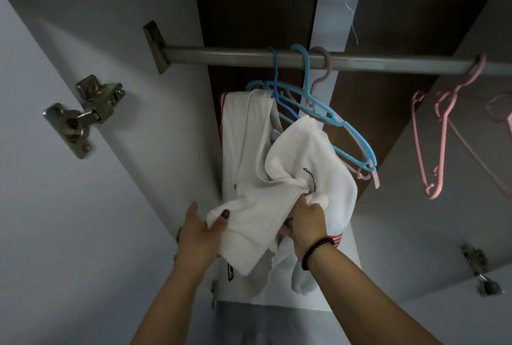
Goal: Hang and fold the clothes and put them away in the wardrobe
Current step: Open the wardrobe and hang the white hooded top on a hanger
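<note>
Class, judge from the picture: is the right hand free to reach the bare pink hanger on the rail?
Probably not yet: the right hand grips the white garment. Nothing blocks the pink hanger, which hangs bare.

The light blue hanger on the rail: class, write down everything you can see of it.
The light blue hanger looks like moulded plastic, with a hook and sloping arms that carry small notches. Its hook is over the metal rail, between a darker blue hook and a dull pink one. It hangs tilted, its right end lowest. A white garment, gripped by both hands, covers part of it. Other hangers crowd against it.
</note>
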A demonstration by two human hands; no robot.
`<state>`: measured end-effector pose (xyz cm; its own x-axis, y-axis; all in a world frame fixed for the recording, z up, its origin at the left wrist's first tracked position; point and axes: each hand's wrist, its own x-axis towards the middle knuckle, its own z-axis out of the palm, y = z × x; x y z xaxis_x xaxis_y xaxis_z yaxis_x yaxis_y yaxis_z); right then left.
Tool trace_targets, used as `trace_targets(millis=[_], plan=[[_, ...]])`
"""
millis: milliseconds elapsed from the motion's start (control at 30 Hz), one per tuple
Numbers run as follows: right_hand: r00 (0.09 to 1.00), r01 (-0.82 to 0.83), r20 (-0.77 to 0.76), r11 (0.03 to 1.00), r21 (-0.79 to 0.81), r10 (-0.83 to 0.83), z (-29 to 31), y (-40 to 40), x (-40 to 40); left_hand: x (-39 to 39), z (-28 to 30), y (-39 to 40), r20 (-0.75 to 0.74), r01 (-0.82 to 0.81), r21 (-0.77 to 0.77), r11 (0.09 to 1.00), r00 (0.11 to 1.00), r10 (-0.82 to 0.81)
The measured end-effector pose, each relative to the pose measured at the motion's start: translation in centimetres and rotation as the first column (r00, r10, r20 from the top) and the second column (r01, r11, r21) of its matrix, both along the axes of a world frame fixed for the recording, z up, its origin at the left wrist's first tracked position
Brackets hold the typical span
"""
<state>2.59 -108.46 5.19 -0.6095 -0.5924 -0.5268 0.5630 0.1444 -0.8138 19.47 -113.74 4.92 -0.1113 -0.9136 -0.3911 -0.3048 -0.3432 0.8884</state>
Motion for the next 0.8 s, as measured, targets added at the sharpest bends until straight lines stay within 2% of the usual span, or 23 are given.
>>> trace_targets(millis=[67, 133, 200, 267, 300, 367, 467, 533, 633, 800], plan=[[1.0, -0.009, -0.012, 1.0, -0.016, 0.009, -0.1, 0.4, -0.1, -0.4, -0.6, 0.2, 0.155, 0.019, -0.254, 0.967, 0.988, 0.021], [1.0, 0.004, 0.003, 1.0, -0.017, -0.004, 0.0, 0.7, -0.2, -0.9, -1.0, 0.3, 0.085, -0.091, -0.395, 0.914, 0.987, 0.135], [1.0, 0.003, -0.008, 1.0, 0.013, -0.003, -0.2, 0.8, -0.5, -1.4, -1.3, 0.1, -0.123, -0.328, -0.315, 0.89, 0.944, 0.305], [1.0, 0.001, 0.002, 0.999, 0.036, -0.001, -0.3, 1.0, -0.8, -1.6, -1.7, -0.5, -0.305, -0.514, -0.107, 0.851, 0.832, 0.464], [1.0, 0.003, 0.024, 0.999, 0.032, -0.004, -0.3, 1.1, -1.0, -1.5, -1.9, -0.9, -0.385, -0.547, -0.002, 0.837, 0.773, 0.504], [0.991, -0.024, 0.134, 1.0, -0.015, 0.025, -0.2, 1.4, -1.6, -1.4, -1.9, -1.1, -0.538, -0.493, 0.157, 0.856, 0.684, 0.492], [0.94, -0.069, 0.321, 0.986, -0.149, 0.114, 0.2, 1.6, -2.2, -1.8, -1.6, -0.6, -0.629, -0.348, 0.18, 0.92, 0.679, 0.38], [0.912, -0.064, 0.38, 0.969, -0.237, 0.153, 0.4, 1.5, -2.3, -2.3, -1.6, 0.1, -0.598, -0.29, 0.147, 0.946, 0.735, 0.319], [0.896, -0.049, 0.405, 0.947, -0.317, 0.182, 0.6, 1.1, -2.2, -2.6, -1.6, 1.6, -0.454, -0.179, 0.021, 0.984, 0.875, 0.169], [0.899, -0.064, 0.376, 0.917, -0.393, 0.224, 0.5, 0.7, -1.8, -3.1, 0.6, 3.5, -0.362, 0.047, -0.195, 0.98, 0.925, -0.117]])
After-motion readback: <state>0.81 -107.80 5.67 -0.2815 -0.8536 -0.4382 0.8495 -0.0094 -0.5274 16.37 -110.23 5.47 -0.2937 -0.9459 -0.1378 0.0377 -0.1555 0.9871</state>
